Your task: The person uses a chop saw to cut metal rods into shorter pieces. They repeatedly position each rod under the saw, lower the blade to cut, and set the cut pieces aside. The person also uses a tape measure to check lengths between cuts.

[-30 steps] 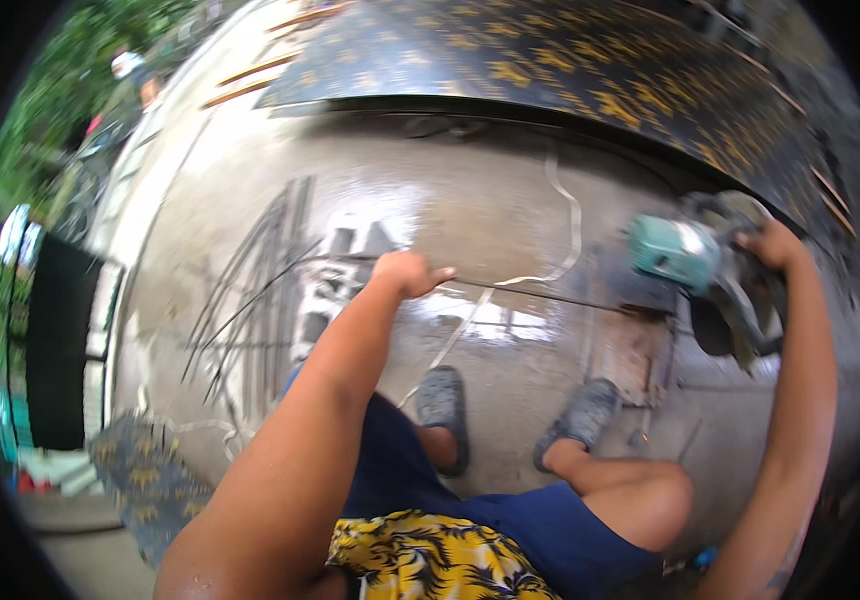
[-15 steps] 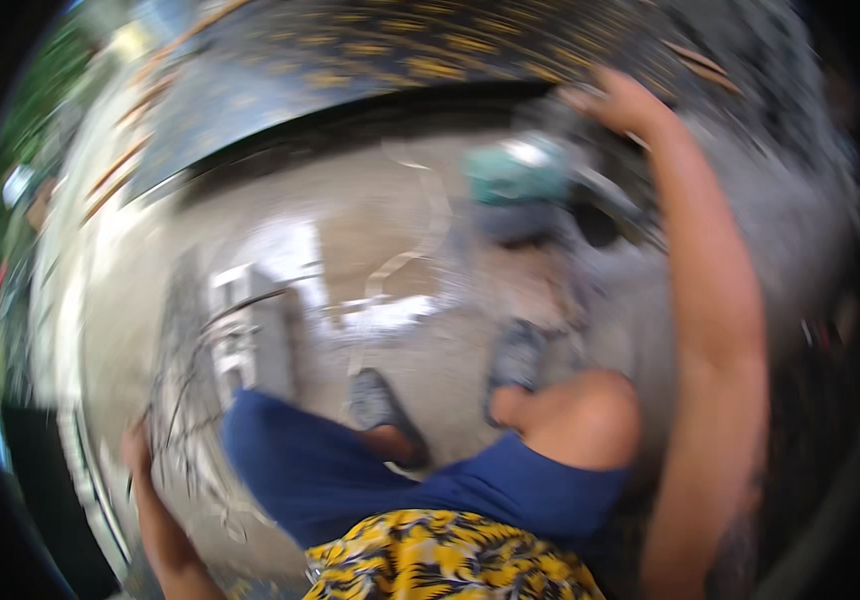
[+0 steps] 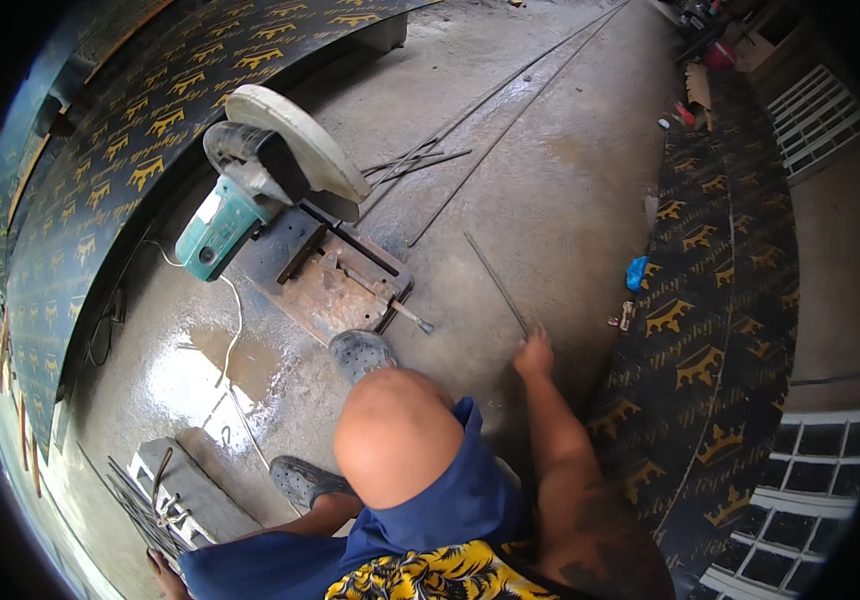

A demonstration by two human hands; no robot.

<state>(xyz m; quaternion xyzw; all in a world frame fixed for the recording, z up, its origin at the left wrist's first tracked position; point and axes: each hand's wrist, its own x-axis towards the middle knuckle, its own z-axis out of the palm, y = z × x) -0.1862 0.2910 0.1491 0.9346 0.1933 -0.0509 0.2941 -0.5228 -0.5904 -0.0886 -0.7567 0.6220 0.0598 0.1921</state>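
Through my remote view I see light glaring on the wet concrete floor and white grids along the right.

dull metal rod, rusty saw base, teal plastic housing, glossy wet concrete

Right arm stretched forward and down, elbow nearly straight; right hand low, curled inward. Left hand far out at left, only partly showing, grip unclear. Right knee bent, raised.

the wet concrete floor bears saw, rods, block.
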